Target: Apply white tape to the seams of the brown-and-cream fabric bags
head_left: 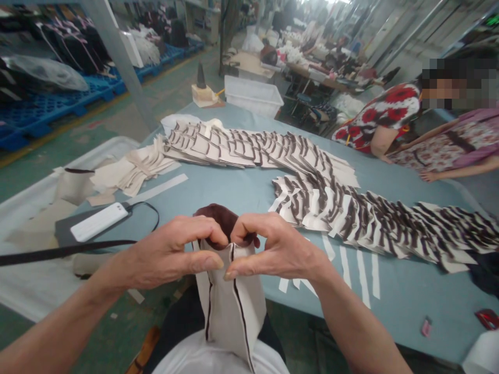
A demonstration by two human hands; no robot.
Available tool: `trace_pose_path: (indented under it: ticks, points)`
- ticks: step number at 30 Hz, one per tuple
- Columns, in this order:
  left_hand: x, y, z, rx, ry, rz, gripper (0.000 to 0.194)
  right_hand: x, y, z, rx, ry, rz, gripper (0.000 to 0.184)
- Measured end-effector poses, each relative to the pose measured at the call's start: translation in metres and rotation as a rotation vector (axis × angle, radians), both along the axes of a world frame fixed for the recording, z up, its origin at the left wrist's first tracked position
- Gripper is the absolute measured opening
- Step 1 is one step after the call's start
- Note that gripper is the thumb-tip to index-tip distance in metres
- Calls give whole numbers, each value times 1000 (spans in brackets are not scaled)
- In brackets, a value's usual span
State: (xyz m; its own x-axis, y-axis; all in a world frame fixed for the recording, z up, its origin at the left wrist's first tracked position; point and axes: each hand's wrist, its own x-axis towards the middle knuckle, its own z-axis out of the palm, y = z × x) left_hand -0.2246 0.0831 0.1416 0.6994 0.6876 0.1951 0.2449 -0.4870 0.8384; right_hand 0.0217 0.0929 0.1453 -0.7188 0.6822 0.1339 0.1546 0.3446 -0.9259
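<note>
Between my hands, just off the table's near edge, is a cream fabric piece (222, 301) with dark brown edging and a brown inner side at its top. It hangs down over my lap. My left hand (175, 249) pinches its upper edge between thumb and fingers. On the other side, my right hand (273, 246) pinches the same edge close to a dark seam. The two thumbs nearly meet. What kind of sewn article it is, I cannot tell.
Overlapping rows of cream, brown-edged pieces (241, 148) cross the blue table (234, 187). White strips (362, 275), a white power bank (99, 221) and a pink clip-like item (426, 326) lie around. A white bin (253, 96) stands behind. Two people lean at the right.
</note>
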Motion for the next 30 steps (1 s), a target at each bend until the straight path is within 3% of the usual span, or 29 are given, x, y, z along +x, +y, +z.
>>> trace_pose_path:
  ticks: [4, 11, 24, 30]
  points:
    - [6, 7, 10, -90, 33, -46, 41, -1, -1, 5, -52, -30, -44, 57]
    - [6, 18, 6, -298, -52, -91, 24, -4, 3, 0, -186, 103, -12, 60]
    - [-3, 15, 7, -218, -48, -94, 16, -8, 15, -16, -403, 211, 105, 53]
    - [-4, 5, 14, -206, -43, -39, 16, -10, 8, -7, -275, 170, 66, 28]
